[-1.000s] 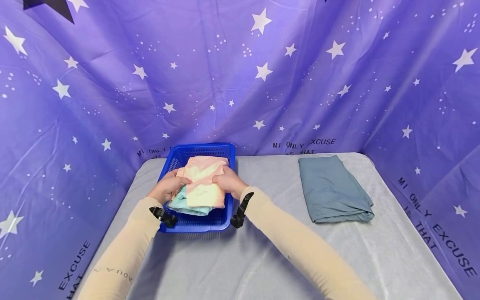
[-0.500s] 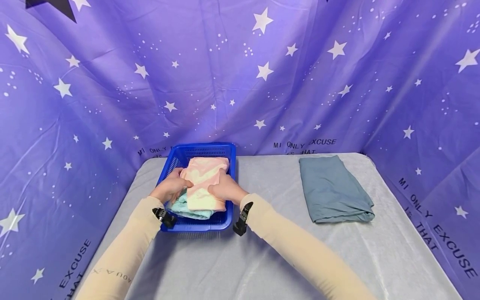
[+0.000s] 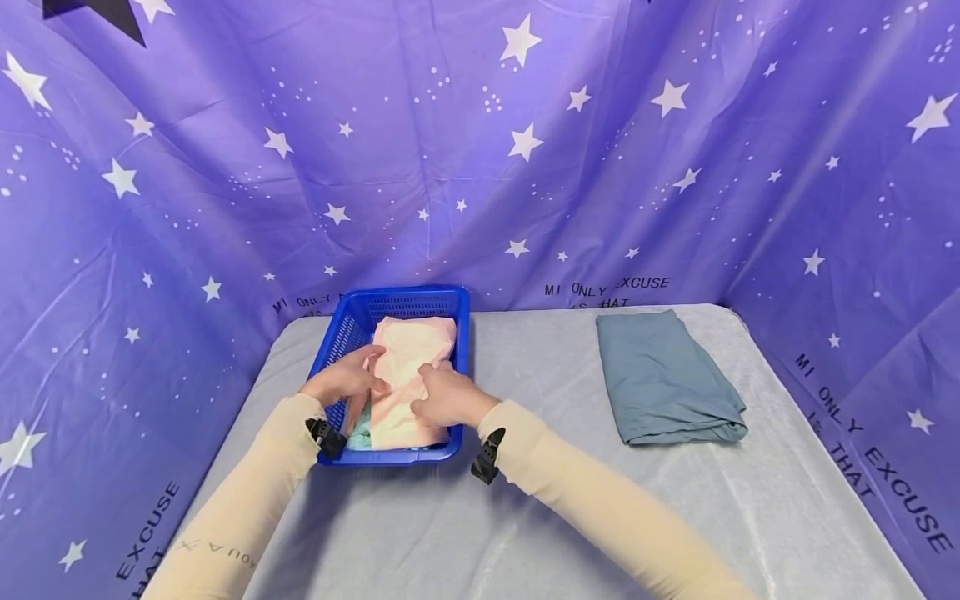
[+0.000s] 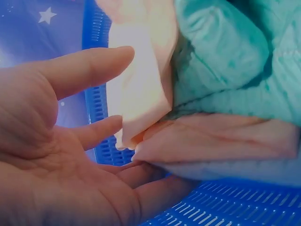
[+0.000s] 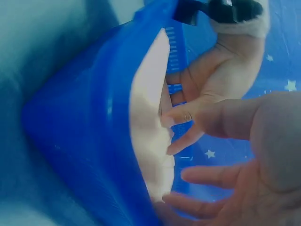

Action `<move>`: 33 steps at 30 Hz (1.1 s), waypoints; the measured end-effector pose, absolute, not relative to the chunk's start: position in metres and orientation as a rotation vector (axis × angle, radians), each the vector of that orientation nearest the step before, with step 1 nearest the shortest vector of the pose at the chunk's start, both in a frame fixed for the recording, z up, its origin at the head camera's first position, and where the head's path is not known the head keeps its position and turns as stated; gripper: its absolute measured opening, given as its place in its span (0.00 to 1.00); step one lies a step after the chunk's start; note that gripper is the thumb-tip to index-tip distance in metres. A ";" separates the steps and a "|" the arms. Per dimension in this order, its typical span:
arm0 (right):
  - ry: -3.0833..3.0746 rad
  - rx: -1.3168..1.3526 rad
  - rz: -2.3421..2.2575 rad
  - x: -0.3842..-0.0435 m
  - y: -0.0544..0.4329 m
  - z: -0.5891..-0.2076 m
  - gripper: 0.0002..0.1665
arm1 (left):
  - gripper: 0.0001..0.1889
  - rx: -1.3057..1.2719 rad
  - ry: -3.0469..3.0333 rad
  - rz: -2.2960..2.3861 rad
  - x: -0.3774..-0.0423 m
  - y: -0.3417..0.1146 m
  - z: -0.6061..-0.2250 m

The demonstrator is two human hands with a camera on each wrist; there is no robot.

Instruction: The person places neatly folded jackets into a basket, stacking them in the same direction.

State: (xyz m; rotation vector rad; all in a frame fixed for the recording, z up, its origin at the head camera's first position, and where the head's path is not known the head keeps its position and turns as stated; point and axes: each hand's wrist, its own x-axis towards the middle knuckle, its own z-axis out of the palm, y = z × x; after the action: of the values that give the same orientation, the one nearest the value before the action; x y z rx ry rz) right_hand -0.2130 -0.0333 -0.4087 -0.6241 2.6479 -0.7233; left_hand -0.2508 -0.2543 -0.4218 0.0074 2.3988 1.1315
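A folded pale pink-and-cream garment (image 3: 407,421) lies in the blue basket (image 3: 463,329), over a mint green garment (image 3: 362,434) that shows at the lower left. My left hand (image 3: 345,375) reaches over the basket's left side, its fingertips at the pink garment's left edge. In the left wrist view its fingers are spread and loose, the lower ones near the fold (image 4: 216,139). From the right, my right hand (image 3: 452,396) extends over the garment's right side, fingertips on or close above it. The right wrist view shows those fingers apart and mostly straight.
A folded grey-blue cloth (image 3: 667,379) lies at the right on the grey-covered table (image 3: 540,375). Purple star-printed curtains (image 3: 420,150) stand behind and on both sides. The basket sits near the table's back left edge.
The pink garment has come down lower in the basket and covers more of the green one. Both hands have loosened their hold on it, and the right has shifted slightly toward the front.
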 end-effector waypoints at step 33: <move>2.740 -1.205 -0.891 -0.217 0.006 -0.438 0.12 | 0.33 0.177 2.767 0.697 -0.249 -0.224 -0.394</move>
State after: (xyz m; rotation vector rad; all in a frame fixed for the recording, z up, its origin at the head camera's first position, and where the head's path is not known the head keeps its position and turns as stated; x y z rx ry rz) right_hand -0.2172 0.0055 -0.4378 -1.2053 2.7400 -0.8908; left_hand -0.2490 -0.2237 -0.3937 0.1774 2.7675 0.6966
